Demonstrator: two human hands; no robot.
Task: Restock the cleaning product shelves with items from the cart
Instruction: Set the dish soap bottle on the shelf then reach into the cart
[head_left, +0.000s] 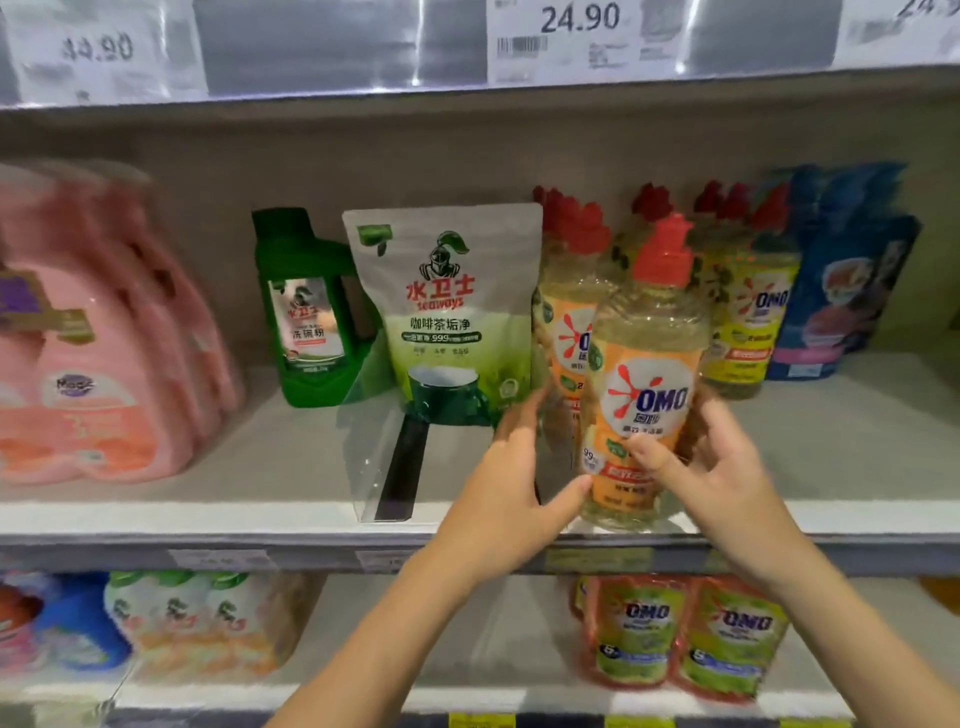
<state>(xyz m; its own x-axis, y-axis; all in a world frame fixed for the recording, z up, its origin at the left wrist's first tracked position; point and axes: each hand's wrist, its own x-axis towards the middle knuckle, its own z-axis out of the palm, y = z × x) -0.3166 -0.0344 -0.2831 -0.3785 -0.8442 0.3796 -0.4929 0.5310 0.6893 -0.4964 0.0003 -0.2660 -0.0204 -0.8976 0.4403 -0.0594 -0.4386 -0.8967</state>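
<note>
A clear OMO bottle (647, 384) with yellow liquid, an orange label and a red cap stands upright near the front edge of the middle shelf (234, 517). My right hand (711, 467) grips its right side and lower front. My left hand (511, 483) rests against its left side, thumb touching the base. Behind it stand more OMO bottles (566, 312) with red caps. The cart is out of view.
A green-and-white pouch (447, 317) and a green jug (306, 312) stand to the left, beside a clear shelf divider (374, 457). Pink refill bags (98, 338) fill the far left, blue pouches (841, 280) the far right. OMO pouches (680, 634) sit on the lower shelf.
</note>
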